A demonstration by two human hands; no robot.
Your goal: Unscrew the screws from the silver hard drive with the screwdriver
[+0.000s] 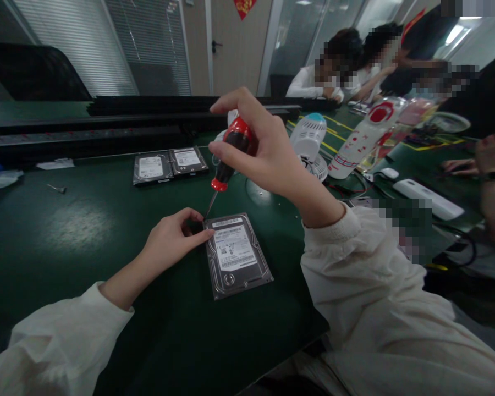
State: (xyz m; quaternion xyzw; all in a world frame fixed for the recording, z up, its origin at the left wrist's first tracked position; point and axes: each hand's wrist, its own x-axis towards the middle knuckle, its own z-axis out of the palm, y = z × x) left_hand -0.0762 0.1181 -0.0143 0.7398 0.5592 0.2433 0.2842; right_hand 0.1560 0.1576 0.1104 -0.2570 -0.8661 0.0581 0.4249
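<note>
A hard drive (251, 274) lies label side up on the green table. My right hand (272, 151) grips a red and black screwdriver (227, 159) by its handle, one finger raised off it. The screwdriver leans, and its tip meets the drive's far left corner. At that same corner my left hand (169, 236) pinches the drive's edge, its thumb resting on the top face and its fingers by the screwdriver tip. Whether a screw sits under the tip is too small to tell.
Two more hard drives (171, 166) lie farther back, side by side. A small white fan (309, 137), a patterned bottle (355, 148) and a white power strip (429, 199) with cables stand or lie to the right. Other people sit beyond. A small metal piece (56, 188) lies left.
</note>
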